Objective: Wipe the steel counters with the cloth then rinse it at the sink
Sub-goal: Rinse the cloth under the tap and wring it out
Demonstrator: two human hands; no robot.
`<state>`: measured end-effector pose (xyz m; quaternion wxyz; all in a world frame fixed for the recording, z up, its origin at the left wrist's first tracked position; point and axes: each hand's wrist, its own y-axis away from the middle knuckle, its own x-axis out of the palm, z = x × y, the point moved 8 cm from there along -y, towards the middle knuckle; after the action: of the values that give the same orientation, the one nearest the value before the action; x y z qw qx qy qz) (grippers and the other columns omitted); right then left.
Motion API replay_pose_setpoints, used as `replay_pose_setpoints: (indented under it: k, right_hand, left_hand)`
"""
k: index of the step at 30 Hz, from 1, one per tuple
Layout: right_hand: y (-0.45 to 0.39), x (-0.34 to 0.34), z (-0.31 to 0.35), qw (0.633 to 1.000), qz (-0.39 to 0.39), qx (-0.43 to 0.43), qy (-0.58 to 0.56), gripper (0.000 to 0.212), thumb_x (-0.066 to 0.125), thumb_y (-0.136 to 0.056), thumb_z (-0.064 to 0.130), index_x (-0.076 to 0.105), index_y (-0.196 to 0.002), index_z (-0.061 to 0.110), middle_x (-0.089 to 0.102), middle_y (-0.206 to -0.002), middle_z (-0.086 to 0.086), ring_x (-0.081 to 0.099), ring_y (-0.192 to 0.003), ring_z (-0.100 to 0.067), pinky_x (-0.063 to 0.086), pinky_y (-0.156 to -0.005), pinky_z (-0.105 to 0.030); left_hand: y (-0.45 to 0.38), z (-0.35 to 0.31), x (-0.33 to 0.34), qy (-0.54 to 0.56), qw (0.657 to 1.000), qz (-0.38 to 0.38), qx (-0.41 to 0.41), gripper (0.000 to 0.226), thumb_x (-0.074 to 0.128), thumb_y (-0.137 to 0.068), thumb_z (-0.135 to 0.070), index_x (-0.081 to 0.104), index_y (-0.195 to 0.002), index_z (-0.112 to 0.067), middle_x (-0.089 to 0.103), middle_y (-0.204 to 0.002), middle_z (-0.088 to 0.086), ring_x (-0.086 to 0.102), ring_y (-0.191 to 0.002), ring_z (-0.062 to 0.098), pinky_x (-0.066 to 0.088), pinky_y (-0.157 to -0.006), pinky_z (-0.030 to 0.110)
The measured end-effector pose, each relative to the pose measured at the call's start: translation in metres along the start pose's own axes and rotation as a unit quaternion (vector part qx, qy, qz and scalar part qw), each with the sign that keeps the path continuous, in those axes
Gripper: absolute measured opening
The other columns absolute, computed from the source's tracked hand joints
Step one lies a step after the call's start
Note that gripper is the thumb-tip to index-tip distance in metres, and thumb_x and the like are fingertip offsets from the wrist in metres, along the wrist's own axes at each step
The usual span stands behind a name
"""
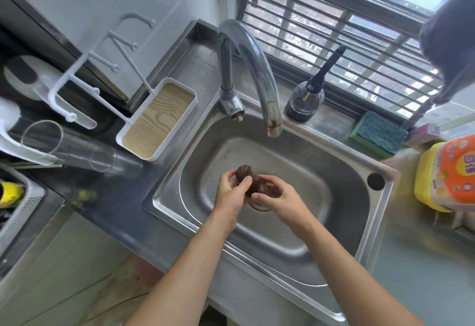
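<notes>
Hands: the left hand [232, 189] and the right hand [276, 198] meet low over the middle of the basin, each closed around one end of the cloth [253, 181] — the two grips turned against each other, which reads as wringing.
Cloth: a dark brown twisted wad, bunched tight, held between the two hands and above the drain [259, 206]; it touches both palms and, as far as can be told, hangs clear of the basin floor.
Sink: the steel sink [370, 225] lies straight ahead, its bowl holding nothing but the hands and the cloth.
Tap: the curved tap [253, 68] arches over the far rim, its spout ending well short of the cloth; no stream of water shows.
Step in hand: the rinse at the sink, likely its squeezing-out part — the counter wiping looks finished, judging from where the cloth is.
Next move: either lift the wad under the spout and start the water, or twist harder to shed what it holds; both need a firm two-handed grip kept over the bowl so drips land inside.
Surroundings: a green sponge [379, 134] and a dark bottle [305, 99] rest on the ledge behind the sink, untouched.
</notes>
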<state>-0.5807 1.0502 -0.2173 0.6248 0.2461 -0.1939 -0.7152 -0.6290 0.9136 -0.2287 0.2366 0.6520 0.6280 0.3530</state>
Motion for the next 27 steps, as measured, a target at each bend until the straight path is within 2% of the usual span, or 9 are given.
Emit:
replay_pose_setpoints:
  k: [4, 7, 9, 14, 17, 20, 24, 26, 27]
  right_hand:
    - [0.005, -0.009, -0.006, 0.986, -0.061, 0.065, -0.138, 0.024, 0.077, -0.092, 0.022, 0.068, -0.112, 0.013, 0.077, -0.104, -0.003, 0.072, -0.102, -0.021, 0.059, -0.095, -0.044]
    - [0.006, -0.010, -0.007, 0.969, -0.078, 0.098, -0.211, 0.010, 0.067, -0.099, 0.024, 0.070, -0.102, 0.015, 0.072, -0.100, -0.005, 0.067, -0.096, -0.021, 0.061, -0.083, -0.035]
    - [0.006, -0.013, -0.008, 0.958, -0.114, 0.107, -0.242, 0.012, 0.063, -0.101, 0.022, 0.071, -0.093, 0.018, 0.069, -0.090, -0.003, 0.064, -0.089, -0.019, 0.058, -0.081, -0.035]
    - [0.009, -0.031, 0.006, 0.961, -0.239, 0.032, -0.133, 0.020, 0.060, -0.103, 0.021, 0.072, -0.087, 0.018, 0.071, -0.079, 0.007, 0.062, -0.078, -0.009, 0.049, -0.073, -0.023]
    - [0.016, -0.041, 0.022, 0.953, -0.283, -0.015, -0.110, 0.021, 0.058, -0.104, 0.024, 0.069, -0.087, 0.019, 0.069, -0.079, 0.010, 0.060, -0.075, -0.001, 0.048, -0.071, -0.017]
    - [0.015, -0.043, 0.038, 0.960, -0.250, -0.040, -0.119, 0.025, 0.056, -0.104, 0.020, 0.068, -0.085, 0.011, 0.066, -0.077, 0.005, 0.058, -0.075, -0.007, 0.047, -0.073, -0.025]
    - [0.007, -0.034, 0.054, 0.974, -0.140, -0.045, -0.173, 0.028, 0.057, -0.097, 0.025, 0.063, -0.085, -0.001, 0.060, -0.080, -0.006, 0.053, -0.080, -0.019, 0.042, -0.077, -0.036]
    - [0.005, -0.030, 0.061, 0.977, -0.087, -0.041, -0.190, 0.022, 0.056, -0.090, 0.028, 0.062, -0.081, 0.008, 0.057, -0.079, -0.005, 0.049, -0.079, -0.021, 0.038, -0.074, -0.037]
    - [0.006, -0.028, 0.064, 0.978, -0.063, -0.039, -0.193, 0.017, 0.055, -0.088, 0.027, 0.061, -0.079, 0.014, 0.054, -0.077, -0.003, 0.046, -0.077, -0.020, 0.036, -0.071, -0.037]
  left_hand:
    - [-0.001, -0.002, 0.002, 0.005, 1.000, 0.012, 0.018, 0.046, 0.045, -0.102, 0.003, 0.040, -0.146, -0.010, 0.058, -0.135, 0.009, 0.058, -0.125, 0.029, 0.052, -0.100, 0.044]
    - [0.002, -0.007, 0.004, -0.017, 0.999, 0.023, 0.043, 0.043, 0.043, -0.103, 0.003, 0.044, -0.143, -0.012, 0.060, -0.133, 0.009, 0.061, -0.122, 0.026, 0.056, -0.095, 0.040]
    - [0.004, -0.010, 0.003, -0.041, 0.997, 0.024, 0.066, 0.043, 0.048, -0.101, 0.002, 0.046, -0.141, -0.015, 0.061, -0.131, 0.007, 0.062, -0.119, 0.020, 0.056, -0.097, 0.041]
    - [0.010, -0.013, 0.000, -0.099, 0.990, 0.015, 0.098, 0.034, 0.050, -0.099, 0.003, 0.054, -0.129, -0.014, 0.065, -0.119, 0.004, 0.066, -0.103, 0.009, 0.060, -0.084, 0.031]
    - [0.016, -0.033, -0.007, -0.269, 0.944, -0.017, 0.188, 0.028, 0.050, -0.099, -0.004, 0.064, -0.117, -0.021, 0.069, -0.108, -0.008, 0.066, -0.106, 0.013, 0.053, -0.091, 0.025]
    - [0.017, -0.046, -0.011, -0.375, 0.890, -0.025, 0.257, 0.027, 0.054, -0.095, -0.011, 0.068, -0.109, -0.028, 0.068, -0.103, -0.012, 0.065, -0.102, 0.014, 0.052, -0.093, 0.032]
    - [0.017, -0.054, -0.019, -0.339, 0.912, -0.104, 0.205, 0.018, 0.068, -0.091, -0.028, 0.066, -0.109, -0.025, 0.052, -0.115, -0.002, 0.050, -0.116, 0.018, 0.041, -0.103, 0.032]
    - [0.015, -0.053, -0.025, -0.354, 0.912, -0.151, 0.143, 0.031, 0.068, -0.090, -0.041, 0.063, -0.108, -0.016, 0.051, -0.111, 0.000, 0.049, -0.116, 0.022, 0.040, -0.101, 0.034]
    - [0.015, -0.050, -0.022, -0.343, 0.925, -0.131, 0.093, 0.038, 0.064, -0.092, -0.047, 0.064, -0.108, -0.012, 0.057, -0.105, 0.000, 0.055, -0.113, 0.024, 0.044, -0.097, 0.035]
